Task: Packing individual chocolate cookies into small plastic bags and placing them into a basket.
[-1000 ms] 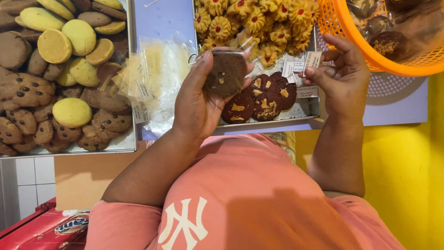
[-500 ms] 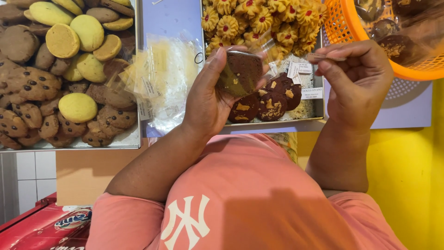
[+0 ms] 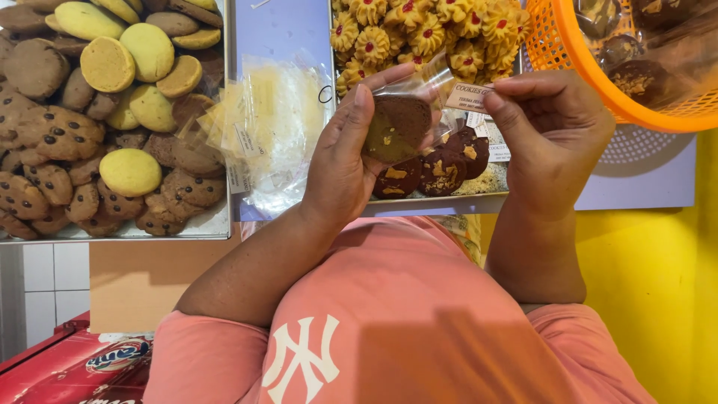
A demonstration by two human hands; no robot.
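Left tray (image 3: 217,228): brown and yellow cookies, cut off at the frame's left edge.
Orange basket (image 3: 576,71): top right, contents blurred.
Left hand (image 3: 344,161): wrapped around the chocolate cookie (image 3: 396,127) in its clear sleeve.
Right hand (image 3: 557,138): fingertips pinching the sleeve's label (image 3: 467,97); print unclear.

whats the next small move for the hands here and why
Probably press the clear bag's open end shut. The brown cookie already sits inside it in the left hand, and the right hand pinches the top edge by the label.
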